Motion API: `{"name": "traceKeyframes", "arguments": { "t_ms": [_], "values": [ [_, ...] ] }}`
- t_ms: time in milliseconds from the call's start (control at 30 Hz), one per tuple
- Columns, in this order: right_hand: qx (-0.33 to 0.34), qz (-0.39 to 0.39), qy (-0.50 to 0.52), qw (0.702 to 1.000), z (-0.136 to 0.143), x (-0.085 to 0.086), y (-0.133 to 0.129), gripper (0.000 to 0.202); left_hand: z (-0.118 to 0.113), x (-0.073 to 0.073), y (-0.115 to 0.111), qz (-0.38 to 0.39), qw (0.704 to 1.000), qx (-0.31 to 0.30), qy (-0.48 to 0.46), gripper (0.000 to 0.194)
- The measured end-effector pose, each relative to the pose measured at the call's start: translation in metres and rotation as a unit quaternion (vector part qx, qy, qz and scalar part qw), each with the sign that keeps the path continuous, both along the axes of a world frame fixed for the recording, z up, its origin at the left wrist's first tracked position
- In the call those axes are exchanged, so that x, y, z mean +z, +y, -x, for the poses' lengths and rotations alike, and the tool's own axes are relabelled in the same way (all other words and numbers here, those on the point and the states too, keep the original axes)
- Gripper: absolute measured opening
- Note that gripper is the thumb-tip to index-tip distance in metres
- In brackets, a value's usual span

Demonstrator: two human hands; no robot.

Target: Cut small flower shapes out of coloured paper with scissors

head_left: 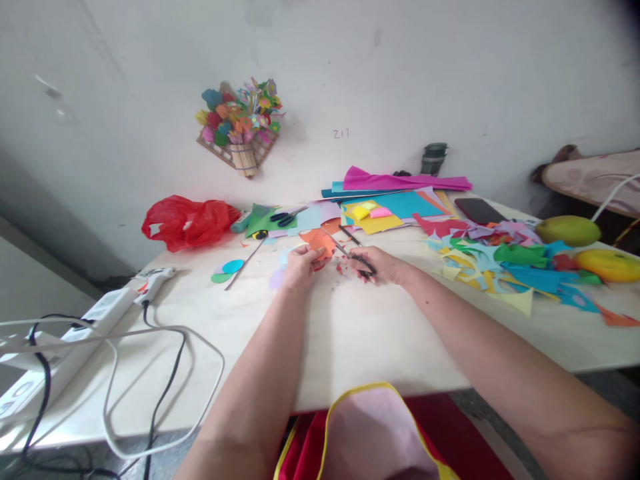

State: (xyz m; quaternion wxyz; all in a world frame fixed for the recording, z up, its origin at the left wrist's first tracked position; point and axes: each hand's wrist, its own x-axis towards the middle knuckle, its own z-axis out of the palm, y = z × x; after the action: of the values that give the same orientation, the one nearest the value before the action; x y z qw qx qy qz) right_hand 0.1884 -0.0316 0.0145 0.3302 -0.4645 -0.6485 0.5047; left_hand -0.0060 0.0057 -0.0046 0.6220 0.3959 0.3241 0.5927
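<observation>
Gripping scissors (365, 261) in the curled right hand (383, 262), pinching with the left hand (301, 265) a wavy-edged orange paper (321, 241).

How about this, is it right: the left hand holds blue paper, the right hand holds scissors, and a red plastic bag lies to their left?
Not quite: the head view shows the left hand holding orange paper, not blue. The right hand does hold scissors, and the red plastic bag lies to their left.

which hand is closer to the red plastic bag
Left. The left hand, holding orange paper, is to the right of the red plastic bag; the right hand, holding scissors, is farther right.
</observation>
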Motion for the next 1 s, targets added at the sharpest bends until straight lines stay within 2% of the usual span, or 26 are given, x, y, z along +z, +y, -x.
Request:
{"name": "traceKeyframes", "arguments": {
  "t_ms": [167, 533, 1000],
  "values": [
    [0.004, -0.007, 0.0, 1.0, -0.001, -0.002, 0.001, 0.021, 0.0, -0.001, 0.0, 0.001, 1.0, -0.004, 0.002, 0.035],
    [0.003, -0.012, -0.026, 1.0, 0.001, 0.006, -0.003, 0.019, 0.002, 0.003, -0.003, -0.007, 1.0, -0.012, 0.006, 0.034],
    [0.04, -0.006, -0.014, 0.999, -0.01, -0.005, 0.008, 0.027, 0.01, 0.001, 0.0, -0.026, 0.999, -0.033, 0.034, 0.036]
  ]
}}
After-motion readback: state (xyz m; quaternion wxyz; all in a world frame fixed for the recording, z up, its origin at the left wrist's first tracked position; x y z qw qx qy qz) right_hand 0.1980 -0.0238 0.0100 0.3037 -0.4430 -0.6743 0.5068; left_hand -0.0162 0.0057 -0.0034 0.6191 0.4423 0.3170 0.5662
